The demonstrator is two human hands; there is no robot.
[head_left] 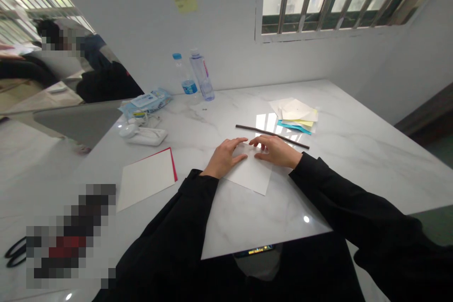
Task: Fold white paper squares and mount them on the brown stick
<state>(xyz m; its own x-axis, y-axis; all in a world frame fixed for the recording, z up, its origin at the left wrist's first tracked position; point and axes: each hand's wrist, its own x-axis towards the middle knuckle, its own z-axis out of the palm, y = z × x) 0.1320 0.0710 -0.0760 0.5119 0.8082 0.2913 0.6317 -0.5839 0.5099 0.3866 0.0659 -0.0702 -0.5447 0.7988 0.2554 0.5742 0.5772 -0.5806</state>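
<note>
A sheet of white paper [255, 177] lies flat on the white marbled table in front of me. My left hand [226, 156] rests over its left part, the thumb spread away from the fingers. Over the paper's upper right part is my right hand [272, 150], fingers slightly bent and apart, nothing seen between them. The fingertips of both hands come close together near the far edge. Just beyond the hands, a thin dark brown stick [256, 129] lies slantwise. A loose pile of white, yellow and blue papers [293, 109] sits behind the stick.
At left lie white sheets with a red one beneath [146, 174], a white device [148, 137] and a wipes pack [148, 101]. Two plastic bottles [202, 75] stand near the wall. Black-handled scissors [16, 251] are far left. Another person [95, 56] sits beyond the partition.
</note>
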